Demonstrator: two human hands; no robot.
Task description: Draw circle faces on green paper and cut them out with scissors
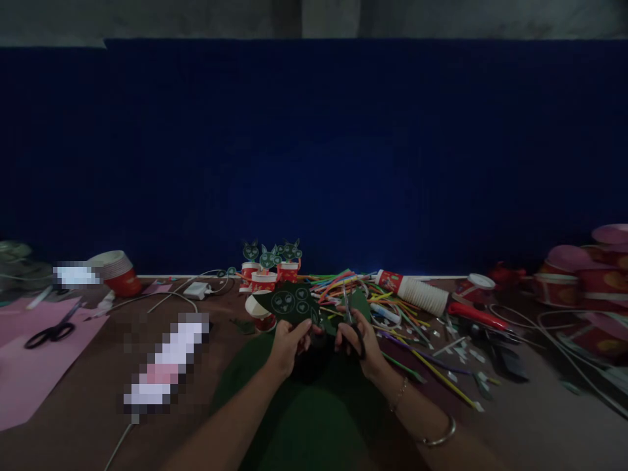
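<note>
Grip, left hand (pixel 289 340): fingers closed on the lower edge of the cat-face sheet (pixel 292 302), a dark green piece of paper held up just above the table (pixel 515 418), in front of the body.
Grip, right hand (pixel 360 343): fingers through the loops of the scissors (pixel 349 317) and closed on them, blades pointing up and away beside the sheet's right edge; the dim light hides how far the blades are parted.
Sheet: several drawn cat faces show on it in pale outline, all joined in one piece – none looks cut free yet.
Done, as I judge it: three red cat cups (pixel 267 271) stand in a cluster at the back of the table, each topped with a green cat head.
Left, as I judge it: the faces on the held sheet are uncut, and one more red cup (pixel 259 314) lies on its side just left of the sheet without a head.
Nearby: coloured straws (pixel 338 282) fanned out behind the hands – a sleeve of white cups (pixel 417 292) lies to their right.
Under the forearms: a large green sheet (pixel 304 418).
Far left: black scissors (pixel 49 333) on pink paper (pixel 29 366).
</note>
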